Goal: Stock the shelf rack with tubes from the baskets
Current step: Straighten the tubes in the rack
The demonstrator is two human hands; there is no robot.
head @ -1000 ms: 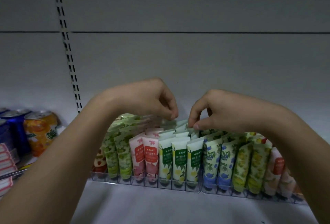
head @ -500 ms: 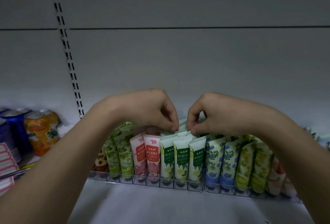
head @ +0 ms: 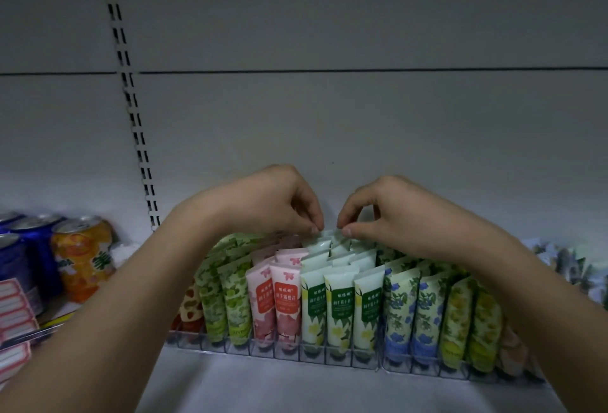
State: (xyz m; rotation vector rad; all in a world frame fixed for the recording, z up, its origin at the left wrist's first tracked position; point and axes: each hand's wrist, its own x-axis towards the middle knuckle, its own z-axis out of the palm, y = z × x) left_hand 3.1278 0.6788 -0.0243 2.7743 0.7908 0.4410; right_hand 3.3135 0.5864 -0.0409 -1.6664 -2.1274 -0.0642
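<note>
A clear plastic rack (head: 342,360) on the shelf holds rows of upright tubes: green leafy ones (head: 235,300), pink ones (head: 274,304), white-and-green ones (head: 339,304), blue floral ones (head: 411,307) and yellow-green ones (head: 470,320). My left hand (head: 273,202) and my right hand (head: 391,212) reach over the rack side by side. Both pinch the top edge of a white-and-green tube (head: 329,235) at the back of the middle rows. Fingertips of the two hands are a few centimetres apart. No basket is in view.
Drink cans, an orange one (head: 82,254) and blue ones (head: 16,264), stand at the left on the neighbouring shelf bay. Red-and-white price labels (head: 13,320) line the left edge. A slotted upright (head: 131,106) runs down the grey back panel. More floral tubes (head: 569,261) lie at the far right.
Both hands have sunk lower towards the back of the white-and-green rows, pressing the pinched tube down among the others. My view has shifted slightly downward.
</note>
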